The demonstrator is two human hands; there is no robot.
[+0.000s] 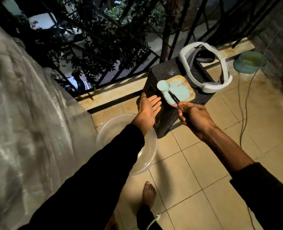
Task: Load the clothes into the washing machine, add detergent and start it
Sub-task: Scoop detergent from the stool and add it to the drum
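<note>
My right hand [193, 117] grips the dark handle of a pale green scoop [166, 89], whose round bowl hangs over the near left corner of a shallow square tray [184, 87] holding pale green detergent powder. The tray rests on a dark woven stool [164, 70]. My left hand [148, 107] is open, palm up, fingers apart, just left of the scoop and touching nothing. A large bulk wrapped in clear plastic sheet [26, 113] fills the left side; whether it is the washing machine cannot be told. No clothes show.
A clear plastic basin [147, 156] lies on the tiled floor under my left forearm. A white headset [207, 63] sits on the stool's far side. A green hat [248, 62] and thin cables [243, 103] lie right. Dark railing [120, 67] bounds the balcony. My bare foot [148, 195] stands below.
</note>
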